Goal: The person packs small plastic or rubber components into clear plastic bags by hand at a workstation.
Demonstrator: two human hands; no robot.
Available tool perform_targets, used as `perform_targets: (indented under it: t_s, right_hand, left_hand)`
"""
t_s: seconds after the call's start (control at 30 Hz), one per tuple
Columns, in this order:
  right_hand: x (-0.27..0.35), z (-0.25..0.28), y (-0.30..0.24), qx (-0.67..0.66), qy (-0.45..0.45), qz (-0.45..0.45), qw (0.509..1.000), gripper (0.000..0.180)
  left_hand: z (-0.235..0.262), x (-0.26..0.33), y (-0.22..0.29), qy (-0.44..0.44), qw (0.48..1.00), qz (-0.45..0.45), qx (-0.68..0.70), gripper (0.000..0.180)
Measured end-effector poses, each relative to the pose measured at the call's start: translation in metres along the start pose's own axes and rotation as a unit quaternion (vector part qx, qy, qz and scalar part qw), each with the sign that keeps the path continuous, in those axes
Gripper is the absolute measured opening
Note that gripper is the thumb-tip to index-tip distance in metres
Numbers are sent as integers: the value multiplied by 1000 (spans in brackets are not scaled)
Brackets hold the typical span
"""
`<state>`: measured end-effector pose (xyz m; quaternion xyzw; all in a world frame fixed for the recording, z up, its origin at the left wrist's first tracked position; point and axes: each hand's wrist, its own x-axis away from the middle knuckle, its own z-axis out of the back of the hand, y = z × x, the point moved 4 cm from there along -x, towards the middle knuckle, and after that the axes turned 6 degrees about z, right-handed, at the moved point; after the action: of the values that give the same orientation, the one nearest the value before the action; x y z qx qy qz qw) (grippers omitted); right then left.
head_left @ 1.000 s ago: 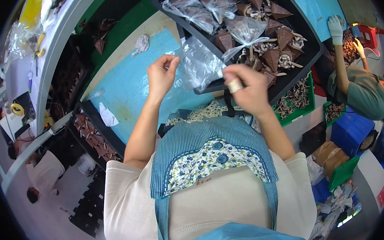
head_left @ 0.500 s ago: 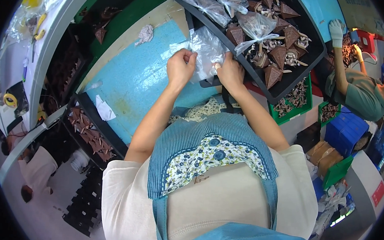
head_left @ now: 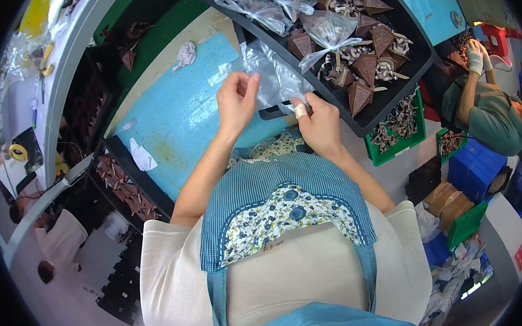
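Note:
My right hand (head_left: 319,123), with a pale bandage on its thumb, pinches the near edge of a stack of clear plastic bags (head_left: 273,68). To their left my left hand (head_left: 236,102) is raised over the blue tabletop, apart from the bags. Its fingers are loosely curled, the thumb stands away from them, and I see nothing between them. Beyond the bags is a large black tray (head_left: 368,125) of brown pointed, pyramid-like pieces (head_left: 360,97) with dark-and-pale bits. Some lie in knotted clear bags (head_left: 328,35).
The blue tabletop (head_left: 162,115) bears crumpled paper (head_left: 185,55) and a white sheet (head_left: 142,156). A black bin of brown pieces (head_left: 125,187) is at left. Green crates (head_left: 418,134) are at right, near a gloved co-worker (head_left: 485,111). A white shelf (head_left: 79,50) curves along the left.
My left hand has come off the bags, moving slightly left, and its thumb has parted from the fingers. My right hand has shifted slightly nearer me. The co-worker's hands have come together.

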<state>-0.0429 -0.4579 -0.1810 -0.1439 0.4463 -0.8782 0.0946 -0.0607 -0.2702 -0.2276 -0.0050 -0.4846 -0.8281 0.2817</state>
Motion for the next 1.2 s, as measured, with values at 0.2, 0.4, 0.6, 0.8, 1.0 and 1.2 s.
perform_targets:
  t_s: [0.2,0.4,0.6,0.8,1.0,1.2]
  right_hand:
    - [-3,3,-20,-32,39,98,994,21]
    - [-7,6,-36,-78,-6,86,993,25]
    - [-17,-7,-20,-314,-59,-2,947,21]
    - [-22,0,-42,-283,-9,108,953,20]
    - [-25,5,-27,-367,-23,37,929,10]
    - [-37,32,-14,-655,53,-48,752,6]
  left_hand:
    - [-4,31,39,-111,978,-67,164,20]
    - [3,28,52,-155,917,102,354,9]
    - [14,24,56,-237,889,106,376,10]
    - [23,20,58,-224,900,86,363,15]
    - [26,18,58,-278,857,121,417,17]
    - [52,-1,18,-144,982,96,74,13]
